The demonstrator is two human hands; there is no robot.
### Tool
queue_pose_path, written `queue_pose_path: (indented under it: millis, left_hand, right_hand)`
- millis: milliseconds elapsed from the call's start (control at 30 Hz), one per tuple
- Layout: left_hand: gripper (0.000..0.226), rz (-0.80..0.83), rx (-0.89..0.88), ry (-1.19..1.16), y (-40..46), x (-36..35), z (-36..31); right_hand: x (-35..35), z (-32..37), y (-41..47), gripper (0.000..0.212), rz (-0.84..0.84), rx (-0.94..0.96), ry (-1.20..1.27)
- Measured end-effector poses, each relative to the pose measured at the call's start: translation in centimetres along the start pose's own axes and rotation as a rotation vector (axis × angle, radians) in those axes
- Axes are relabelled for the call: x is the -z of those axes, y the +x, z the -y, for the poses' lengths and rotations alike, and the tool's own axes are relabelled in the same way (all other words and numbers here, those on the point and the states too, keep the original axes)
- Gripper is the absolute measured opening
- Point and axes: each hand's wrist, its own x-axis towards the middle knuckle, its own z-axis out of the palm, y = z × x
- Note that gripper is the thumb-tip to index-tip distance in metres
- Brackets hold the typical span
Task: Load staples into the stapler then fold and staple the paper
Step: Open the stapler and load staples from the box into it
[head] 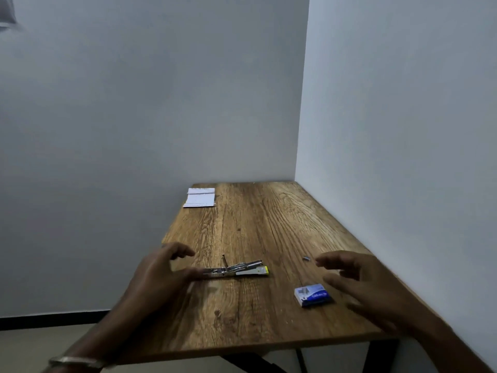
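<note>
Nearest to us on the wooden table (242,313), our left hand (158,275) hovers with fingers loosely spread, its thumb touching the near end of the opened stapler (236,269) without gripping it, while our right hand (357,284) hangs relaxed and holding nothing just beside the blue staple box (312,295). A little beyond the right fingertips lies a small strip of staples (306,258), apart from the stapler. Farthest off, at the table's far left corner by the wall, rests the folded paper (200,197).
</note>
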Motion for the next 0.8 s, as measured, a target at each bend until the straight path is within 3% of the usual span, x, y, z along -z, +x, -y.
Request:
queue_pose_path:
  millis: [67, 100, 267, 333, 433, 667, 800]
  left_hand:
    - [0.013, -0.144, -0.033, -0.098, -1.3, -0.7, -1.7]
    - [0.006, -0.118, -0.022, -0.172, -2.0, -1.3, -2.8]
    - [0.019, 0.435, 0.347, -0.824, -4.1, -5.1, -8.0]
    - [0.027, 0.53, 0.46, -0.957, -3.8, -6.2, -9.3]
    - [0.029, 0.536, 0.552, -1.041, -3.1, -7.0, -10.4]
    - [0.028, 0.505, 0.387, -0.832, -2.5, -7.5, -9.6]
    - [0.021, 0.562, 0.448, -0.927, -2.1, -7.5, -9.9]
  right_hand:
    - [0.5, -0.9, -1.2, 0.037, 0.081, -0.017, -0.018]
    - [0.6, -1.0, -1.5, 0.039, 0.114, 0.017, -0.078]
    - [-0.8, -0.1, -0.9, 0.033, 0.128, 0.137, -0.271]
    - [-1.2, 0.1, -0.7, 0.029, 0.107, 0.154, -0.278]
    - [-1.7, 0.3, -0.5, 0.029, 0.108, 0.175, -0.255]
    - [-2.0, 0.5, -0.4, 0.029, 0.076, 0.179, -0.224]
    - [-2.5, 0.7, -0.3, 0.029, 0.05, 0.177, -0.181]
